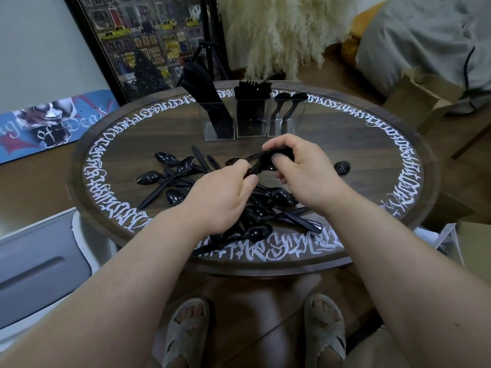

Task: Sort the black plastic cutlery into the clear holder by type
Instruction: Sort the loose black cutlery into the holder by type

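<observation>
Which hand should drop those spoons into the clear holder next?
Probably the right hand. It grips the bunch of spoons by the bowl end and sits closer to the spoon compartment on the holder's right side. The left hand only pinches the handles.

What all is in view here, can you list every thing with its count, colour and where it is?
clear holder: one, clear, three compartments, far side of table
knives: a bunch, black, left compartment
forks: a bunch, black, middle compartment
spoons in holder: about two, black, right compartment
loose cutlery: a pile, mostly spoons, black, table centre and near edge
lone spoon: one, black, right of the hands
table: one, round, dark wood with white lettering
framed picture: one, leaning behind the table
pampas grass: cream, behind the table
cardboard box: brown, on the right
slippers: two, beige, on the feet
left hand: grip on black cutlery
right hand: grip on black cutlery
</observation>
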Action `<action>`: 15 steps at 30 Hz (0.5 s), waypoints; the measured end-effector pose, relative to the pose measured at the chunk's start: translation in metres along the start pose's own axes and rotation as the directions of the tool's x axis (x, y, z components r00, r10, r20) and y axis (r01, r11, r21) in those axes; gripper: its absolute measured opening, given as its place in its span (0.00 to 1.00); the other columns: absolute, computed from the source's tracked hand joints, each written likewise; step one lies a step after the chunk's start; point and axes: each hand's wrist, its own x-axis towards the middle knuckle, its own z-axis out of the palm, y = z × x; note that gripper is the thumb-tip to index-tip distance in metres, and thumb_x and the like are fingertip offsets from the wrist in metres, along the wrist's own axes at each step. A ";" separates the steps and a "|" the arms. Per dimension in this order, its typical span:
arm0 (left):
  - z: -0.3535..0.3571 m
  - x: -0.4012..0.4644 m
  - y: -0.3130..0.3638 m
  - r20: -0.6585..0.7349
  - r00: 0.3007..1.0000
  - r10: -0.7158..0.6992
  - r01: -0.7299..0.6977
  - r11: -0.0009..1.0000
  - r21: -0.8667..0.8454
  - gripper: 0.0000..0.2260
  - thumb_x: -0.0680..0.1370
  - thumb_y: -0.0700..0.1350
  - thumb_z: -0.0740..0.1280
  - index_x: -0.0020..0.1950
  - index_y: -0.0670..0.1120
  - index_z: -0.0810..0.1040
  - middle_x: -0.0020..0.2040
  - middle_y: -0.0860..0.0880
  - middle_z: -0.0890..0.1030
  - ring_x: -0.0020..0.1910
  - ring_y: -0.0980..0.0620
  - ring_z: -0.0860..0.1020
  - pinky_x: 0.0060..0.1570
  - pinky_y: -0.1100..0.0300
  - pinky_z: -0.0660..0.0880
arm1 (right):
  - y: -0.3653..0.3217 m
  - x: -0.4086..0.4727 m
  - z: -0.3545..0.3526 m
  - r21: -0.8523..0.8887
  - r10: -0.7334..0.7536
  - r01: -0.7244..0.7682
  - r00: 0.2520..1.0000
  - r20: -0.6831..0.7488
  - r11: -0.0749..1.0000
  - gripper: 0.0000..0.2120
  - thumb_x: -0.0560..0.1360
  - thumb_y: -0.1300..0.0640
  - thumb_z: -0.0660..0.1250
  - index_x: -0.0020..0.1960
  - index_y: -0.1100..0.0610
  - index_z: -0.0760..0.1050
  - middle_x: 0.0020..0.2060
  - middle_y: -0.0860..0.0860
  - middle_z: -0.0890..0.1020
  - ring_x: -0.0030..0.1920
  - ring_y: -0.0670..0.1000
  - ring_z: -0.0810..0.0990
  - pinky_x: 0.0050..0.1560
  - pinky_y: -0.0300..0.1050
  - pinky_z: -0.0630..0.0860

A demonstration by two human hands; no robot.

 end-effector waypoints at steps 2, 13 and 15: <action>0.001 0.000 0.000 0.021 1.000 0.019 -0.019 1.000 -0.013 0.10 0.83 0.52 0.52 0.52 0.47 0.67 0.35 0.51 0.72 0.35 0.51 0.72 0.37 0.53 0.66 | 0.002 0.000 -0.001 0.023 -0.001 0.002 0.999 -0.034 1.000 0.10 0.79 0.62 0.61 0.53 0.50 0.77 0.38 0.43 0.79 0.37 0.43 0.76 0.45 0.42 0.77; 0.007 0.000 0.006 -0.185 0.979 0.081 -0.093 0.994 -0.056 0.17 0.82 0.51 0.49 0.69 0.54 0.68 0.53 0.51 0.80 0.52 0.47 0.77 0.53 0.48 0.72 | -0.001 -0.003 -0.006 0.452 0.119 -0.067 0.989 -0.088 0.889 0.12 0.78 0.66 0.63 0.60 0.57 0.76 0.39 0.52 0.81 0.34 0.46 0.78 0.40 0.38 0.78; 0.008 -0.002 0.010 -0.205 0.973 0.107 -0.124 0.990 -0.072 0.19 0.81 0.52 0.49 0.70 0.56 0.66 0.52 0.51 0.79 0.52 0.49 0.76 0.53 0.48 0.72 | -0.004 -0.007 -0.011 0.532 0.141 -0.080 0.987 -0.076 0.843 0.09 0.77 0.67 0.64 0.53 0.57 0.78 0.39 0.52 0.82 0.34 0.46 0.78 0.41 0.40 0.78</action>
